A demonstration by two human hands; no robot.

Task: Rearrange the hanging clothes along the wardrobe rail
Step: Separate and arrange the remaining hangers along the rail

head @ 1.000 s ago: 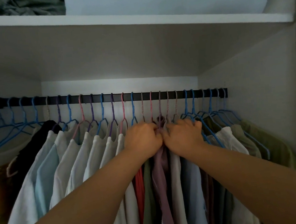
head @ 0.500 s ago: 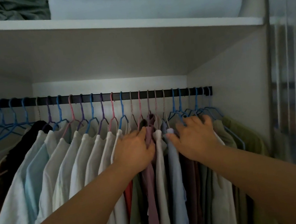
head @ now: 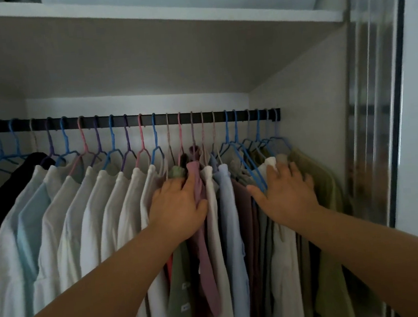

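Forearms reaching in from bottom of frame, both hands up at shoulder level of the hanging clothes. Left hand [head: 179, 205] laid on garment shoulders mid-rail, fingers mostly straight, thumb pressed against the mauve garment [head: 200, 211]; looks like a flat push, not a grip, though fingertips partly buried in fabric. Right hand [head: 286, 191] splayed flat, fingers apart, pressing on the cream top [head: 279, 228] and olive shirt [head: 323, 223] bunched at the right end, beside a blue hanger [head: 252, 172] arm. Between the hands: a white shirt [head: 214, 222], a pale blue shirt [head: 231, 220] and a brown garment [head: 245, 219], packed touching. Left of the left hand: a row of white tops [head: 85, 223], more evenly spaced, then a black garment [head: 21, 175] and bare blue hangers at far left. Handling, as judgement: fabric soft and light, will drape and slide under a flat palm, so pushing cloth risks dragging it off thin hangers. Better hold at hanger neck just under the hook, or push several shoulders together as a block. Thin hooks likely slide easily on the rail but tangle where crowded, especially the blue cluster at right. Dark rail [head: 147, 119] straight, ending at the right side panel [head: 300, 102]; no slack left that side, spare room only leftward. Shelf [head: 162, 16] above carrying folded bedding; sliding door edge at far right. Dim light, colours muted.
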